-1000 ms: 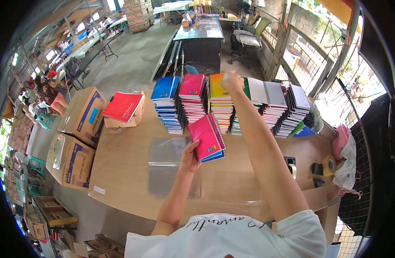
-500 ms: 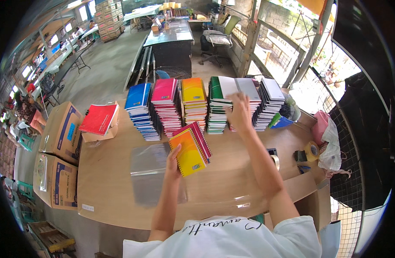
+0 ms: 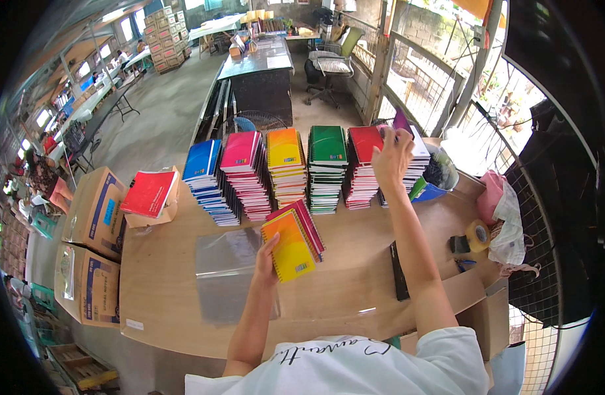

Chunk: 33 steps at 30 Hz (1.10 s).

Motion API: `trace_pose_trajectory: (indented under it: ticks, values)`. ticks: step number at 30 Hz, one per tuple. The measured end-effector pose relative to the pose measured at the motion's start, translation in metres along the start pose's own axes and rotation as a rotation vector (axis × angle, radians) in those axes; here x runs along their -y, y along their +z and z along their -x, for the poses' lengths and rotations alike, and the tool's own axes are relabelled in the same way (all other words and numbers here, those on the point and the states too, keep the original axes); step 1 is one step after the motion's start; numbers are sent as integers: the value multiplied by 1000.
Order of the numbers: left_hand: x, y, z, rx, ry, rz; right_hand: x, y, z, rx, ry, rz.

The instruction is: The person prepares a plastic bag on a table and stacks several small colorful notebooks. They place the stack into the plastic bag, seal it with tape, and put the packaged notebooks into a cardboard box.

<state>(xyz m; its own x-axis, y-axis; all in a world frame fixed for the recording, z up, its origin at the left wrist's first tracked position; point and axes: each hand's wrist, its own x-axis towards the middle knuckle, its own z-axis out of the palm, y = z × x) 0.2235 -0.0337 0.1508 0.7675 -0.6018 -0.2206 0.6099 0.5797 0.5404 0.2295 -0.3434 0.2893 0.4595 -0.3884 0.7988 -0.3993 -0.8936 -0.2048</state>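
In my left hand (image 3: 267,260) is a small fan of spiral notebooks: a yellow-orange notebook (image 3: 290,245) in front, with a magenta notebook (image 3: 306,220) sticking out behind it. They are tilted above the table's middle. My right hand (image 3: 393,158) reaches out to the far right end of the row of stacks, its fingers closed on a purple notebook (image 3: 402,122) that stands tilted up. Beneath it is a stack with white pages (image 3: 419,146). Left of that hand are stacks of red notebooks (image 3: 366,139), green notebooks (image 3: 328,145), yellow notebooks (image 3: 286,148), pink notebooks (image 3: 241,150) and blue notebooks (image 3: 203,160).
Clear plastic sheets (image 3: 217,289) lie at the near left of the table (image 3: 164,276). A long black object (image 3: 399,271) is beside my right forearm. A tape roll (image 3: 477,236) sits at the right edge. Cartons (image 3: 95,204) and a red book (image 3: 149,193) stand at left.
My right hand has moved right, to the end stack, and now grips a purple notebook. The opened light pages over the green and red stacks no longer show. The left hand still holds its notebooks.
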Motion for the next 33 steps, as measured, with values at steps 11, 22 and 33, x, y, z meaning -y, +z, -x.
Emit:
trace_pose_trajectory:
  ticks: [11,22,33]
  values:
    - [7,25,-39,-32,4,-82,68,48,-66,939,483,-146]
    - [12,30,-49,39,14,-134,40,50,-48,529,262,-543]
    - [3,59,-59,52,-104,0,-42,30,9,198,223,-168]
